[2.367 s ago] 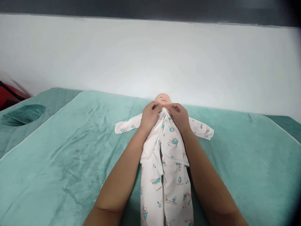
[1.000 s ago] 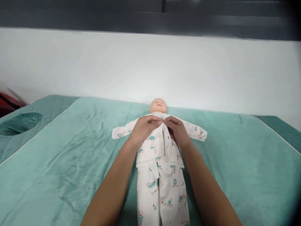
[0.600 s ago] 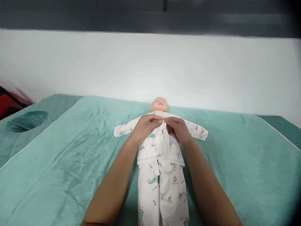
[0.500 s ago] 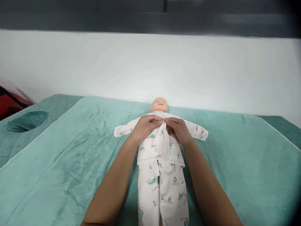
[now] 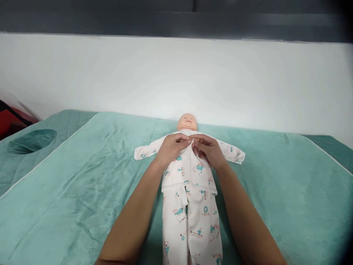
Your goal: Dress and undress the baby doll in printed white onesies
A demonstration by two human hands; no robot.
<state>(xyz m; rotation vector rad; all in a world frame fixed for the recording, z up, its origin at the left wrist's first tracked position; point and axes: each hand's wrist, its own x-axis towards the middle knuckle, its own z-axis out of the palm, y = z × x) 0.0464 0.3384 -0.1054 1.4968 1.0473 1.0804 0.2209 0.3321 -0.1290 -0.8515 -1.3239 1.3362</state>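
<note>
A baby doll [image 5: 186, 122] lies on its back, head toward the wall, dressed in a white printed top [image 5: 202, 176] and matching trousers [image 5: 202, 224]. Its sleeves stretch out to both sides. Over the chest, my left hand [image 5: 173, 147] pinches the top's front edge between thumb and fingers. My right hand [image 5: 208, 149] pinches the same front from the other side, fingertips touching those of the left. Cloth is raised a little between them. Whatever fastener sits under my fingertips is hidden. Below my hands the two front panels meet along the middle.
Under the doll spreads a green sheet [image 5: 82, 184] over a padded bed. A face hole [image 5: 32, 141] opens at the bed's left end. Behind stands a white wall [image 5: 176, 77] with a dark band above it. Something red and black [image 5: 11, 121] shows at the far left.
The top's front flap, which stood turned up with its edge showing, now lies flatter with the panels together. Both my hands stay at the chest, fingertips slightly shifted.
</note>
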